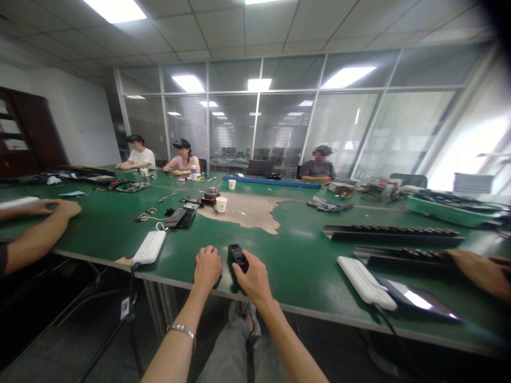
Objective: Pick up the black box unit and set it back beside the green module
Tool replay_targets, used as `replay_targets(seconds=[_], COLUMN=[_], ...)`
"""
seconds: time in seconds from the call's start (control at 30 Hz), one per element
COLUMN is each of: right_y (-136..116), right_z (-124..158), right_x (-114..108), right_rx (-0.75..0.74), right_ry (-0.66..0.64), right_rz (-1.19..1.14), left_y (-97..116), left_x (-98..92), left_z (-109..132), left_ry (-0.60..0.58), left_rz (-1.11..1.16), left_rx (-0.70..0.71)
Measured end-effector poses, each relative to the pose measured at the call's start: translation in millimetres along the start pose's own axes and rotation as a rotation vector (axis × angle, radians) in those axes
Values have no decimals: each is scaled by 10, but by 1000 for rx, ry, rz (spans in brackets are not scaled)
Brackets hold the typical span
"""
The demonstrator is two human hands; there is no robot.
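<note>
head view: right hand (254, 276): grip pinching small black rectangular block (236, 256), near front edge of desk (303, 266). left hand (208, 266) just beside, fingers curled; cannot tell whether grip holds anything. white power strip (149, 247) farther left.

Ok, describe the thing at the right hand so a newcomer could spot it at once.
On the big green table, go to the near edge, where the bare left hand rests. Just right of it, the right hand holds a small black block. Its short, boxy shape sets it apart from the long black rails farther right.
</note>
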State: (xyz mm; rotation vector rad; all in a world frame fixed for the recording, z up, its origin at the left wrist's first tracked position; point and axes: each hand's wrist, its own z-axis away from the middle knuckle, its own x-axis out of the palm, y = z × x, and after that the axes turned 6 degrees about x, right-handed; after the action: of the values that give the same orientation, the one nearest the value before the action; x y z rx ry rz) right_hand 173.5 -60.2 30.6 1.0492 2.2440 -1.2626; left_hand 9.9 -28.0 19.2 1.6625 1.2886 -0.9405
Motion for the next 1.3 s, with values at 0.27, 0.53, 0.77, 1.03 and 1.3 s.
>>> replay_targets(seconds=[0.27, 0.53, 0.77, 1.03, 1.3], right_y=[86, 63, 25, -114, 430], right_z=[107, 170, 162, -37, -99], right_x=[142, 218, 167, -18, -259], right_rx=[-14, -34, -18, 78, 213], right_ry=[46, 90, 80, 123, 214], right_rz=[-100, -97, -78, -197, -131], left_y=[-22, 12, 70, 60, 50], left_x=[23, 4, -40, -50, -27], left_z=[13, 21, 17, 2, 3], left_ry=[29, 25, -3, -26, -11], left_rz=[-11, -29, -63, -65, -43], left_rx=[18, 16, -5, -29, -17])
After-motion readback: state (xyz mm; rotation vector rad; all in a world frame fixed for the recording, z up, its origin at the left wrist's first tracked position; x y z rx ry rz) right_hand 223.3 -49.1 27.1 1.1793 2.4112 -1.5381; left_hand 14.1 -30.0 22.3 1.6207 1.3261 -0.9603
